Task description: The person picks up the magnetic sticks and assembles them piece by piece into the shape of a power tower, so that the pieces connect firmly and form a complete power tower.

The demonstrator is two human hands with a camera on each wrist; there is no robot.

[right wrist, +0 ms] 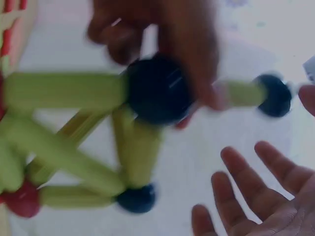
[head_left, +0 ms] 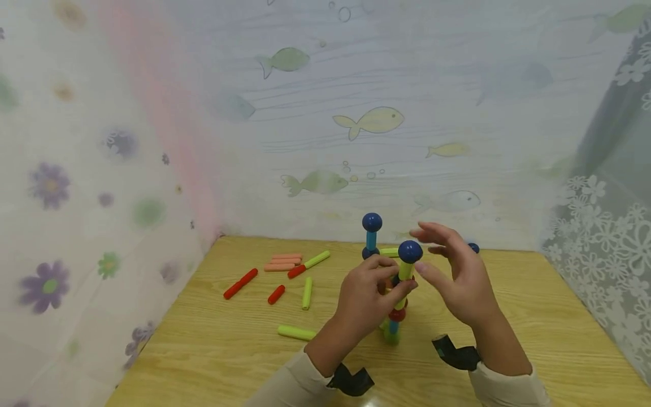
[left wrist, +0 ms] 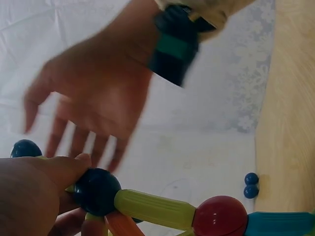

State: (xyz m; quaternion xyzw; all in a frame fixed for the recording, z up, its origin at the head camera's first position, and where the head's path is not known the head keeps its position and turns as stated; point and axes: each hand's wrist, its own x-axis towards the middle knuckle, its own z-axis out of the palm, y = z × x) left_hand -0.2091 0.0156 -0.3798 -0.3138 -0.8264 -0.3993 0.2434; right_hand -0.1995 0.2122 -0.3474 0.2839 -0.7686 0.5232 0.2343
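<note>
A toy structure of coloured building rods and balls stands on the table, with red balls (left wrist: 220, 216) and blue balls (right wrist: 159, 89) at its joints. Near its top my left hand (head_left: 363, 294) pinches a yellow-green rod (head_left: 405, 270) that carries a blue ball (head_left: 410, 251). Just right of that ball my right hand (head_left: 460, 277) is raised and holds nothing, its fingers spread in the right wrist view. A light blue rod (head_left: 394, 327) forms part of the base. My left hand partly hides the structure's middle.
On the wooden table (head_left: 193, 362), left of the structure, lie red rods (head_left: 241, 284), orange rods (head_left: 283, 262) and yellow-green rods (head_left: 307, 293). A light blue rod (head_left: 371, 241) with blue balls on its ends rises behind my left hand. More blue balls (left wrist: 251, 185) lie near the table's edge.
</note>
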